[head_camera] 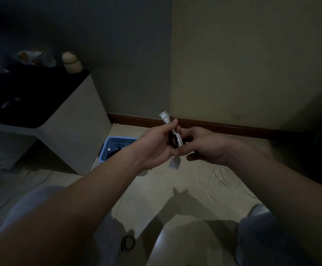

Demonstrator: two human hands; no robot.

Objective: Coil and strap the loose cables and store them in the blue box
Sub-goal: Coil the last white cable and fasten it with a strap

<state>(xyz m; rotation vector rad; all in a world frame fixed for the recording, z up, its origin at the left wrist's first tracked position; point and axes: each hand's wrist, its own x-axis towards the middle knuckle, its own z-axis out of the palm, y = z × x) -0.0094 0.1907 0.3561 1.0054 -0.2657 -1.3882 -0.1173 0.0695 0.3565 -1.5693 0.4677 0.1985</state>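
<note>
My left hand point(156, 144) grips a coiled white cable point(174, 137) in front of me; one plug sticks up past my fingers and another hangs below. A dark strap shows around the coil between my hands. My right hand point(204, 144) has its fingers curled at the coil's right side, pinching at the strap. The blue box point(106, 148) stands on the floor behind my left wrist, with dark cables inside. A loose white cable point(219, 181) lies tangled on the floor under my right forearm.
A pale cabinet point(73, 121) with a dark top and clutter stands at the left. A black band point(127, 242) lies on the floor between my knees. Thin cables point(33, 179) trail on the floor at left. Walls meet in a corner behind.
</note>
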